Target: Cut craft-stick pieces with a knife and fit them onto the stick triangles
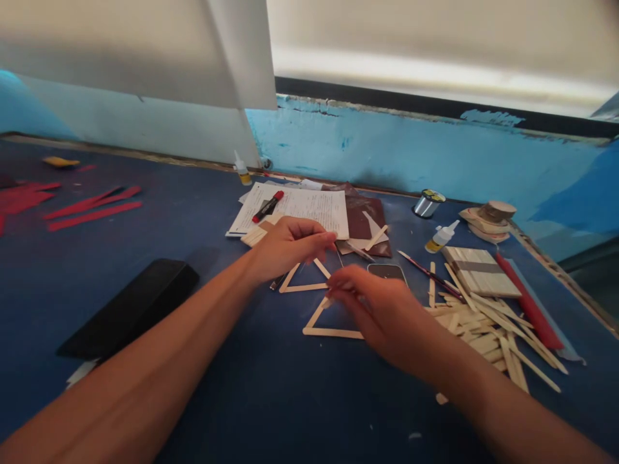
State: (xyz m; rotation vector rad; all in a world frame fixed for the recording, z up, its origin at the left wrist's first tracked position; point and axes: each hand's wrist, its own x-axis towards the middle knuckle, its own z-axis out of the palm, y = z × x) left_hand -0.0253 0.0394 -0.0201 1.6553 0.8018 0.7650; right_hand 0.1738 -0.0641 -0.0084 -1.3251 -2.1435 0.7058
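Observation:
My left hand (294, 248) is closed in a pinch above the table, just in front of the papers. A thin thread (339, 255) seems to run from its fingertips down toward my right hand (370, 303). The right fingers are pressed together too, at the top of a near triangle of craft sticks (333, 332); whatever they hold is hidden. A second craft-stick triangle (304, 287) lies behind it, under the left hand, with its upper part partly covered.
Loose craft sticks (488, 335) and a bundled stack (481, 270) lie right. Behind are a glue bottle (441, 237), thread spool (428, 203), papers (309, 209) and red marker (267, 207). A black case (130, 309) and red strips (94, 209) lie left on the blue table (271, 399).

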